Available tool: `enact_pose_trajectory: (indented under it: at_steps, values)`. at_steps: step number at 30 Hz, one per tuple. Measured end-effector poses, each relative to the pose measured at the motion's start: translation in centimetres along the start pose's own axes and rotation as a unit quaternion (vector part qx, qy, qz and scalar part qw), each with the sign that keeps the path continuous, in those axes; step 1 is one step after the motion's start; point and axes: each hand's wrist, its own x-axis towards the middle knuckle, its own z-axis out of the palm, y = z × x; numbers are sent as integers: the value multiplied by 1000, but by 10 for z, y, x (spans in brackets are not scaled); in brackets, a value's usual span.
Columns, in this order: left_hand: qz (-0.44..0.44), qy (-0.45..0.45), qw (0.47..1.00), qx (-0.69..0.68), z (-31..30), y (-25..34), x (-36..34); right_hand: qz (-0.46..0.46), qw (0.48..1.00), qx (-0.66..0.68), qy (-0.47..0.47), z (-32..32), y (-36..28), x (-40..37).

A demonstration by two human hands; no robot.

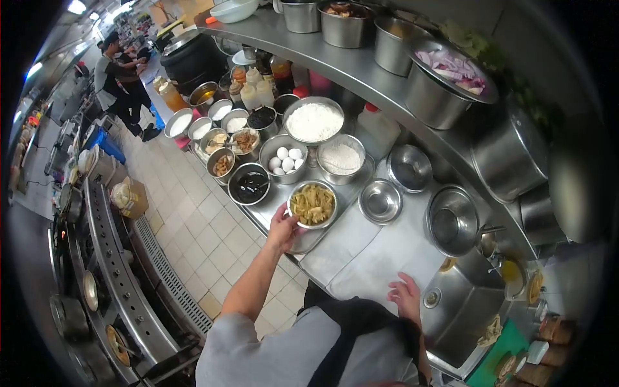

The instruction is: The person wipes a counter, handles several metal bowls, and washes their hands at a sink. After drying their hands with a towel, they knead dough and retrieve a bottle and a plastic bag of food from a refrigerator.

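My left hand (284, 229) grips the near left rim of a metal bowl (313, 204) filled with yellowish-green chopped vegetables, perhaps pickled. That bowl is at the edge of a metal tray (308, 241). Beyond it are a bowl of white eggs (283, 160), a bowl of dark liquid (249, 184) and a bowl of pale powder (341, 158). My right hand (405, 295) hovers over the white worktop (367, 258) beside the sink, fingers apart and holding nothing. Two metal bowls without visible contents, one small (380, 201) and one larger (451, 220), stand on the worktop.
A metal shelf (361, 80) with several pots overhangs the right side. The sink (454, 309) lies at my right, a green board (500, 355) past it. A stove (129, 284) runs along the left, across the tiled floor. Another person (111, 80) stands far back.
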Motion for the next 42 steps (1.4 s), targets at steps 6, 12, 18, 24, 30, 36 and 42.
enact_pose_trajectory:
  at_steps: [6,12,18,24,30,36,42]
  values:
    - [-13,3,999,-43,8,2,30,17,996,61,64,-22,33,-12]
    - [34,45,997,50,-2,-14,47,0,999,2,35,-24,45,6]
    - [128,137,968,167,-25,-12,19,-22,998,-16,49,-30,62,12]
    - [331,211,898,198,-56,-7,-65,-32,998,-25,40,-32,65,41]
    - [331,300,876,182,-106,-43,-162,-30,986,-133,-94,-15,69,62]
    - [184,337,843,376,-119,-128,-247,-131,940,-218,-227,-11,62,59]
    - [122,298,892,316,-44,-205,-211,-179,934,-234,-202,-54,60,40]
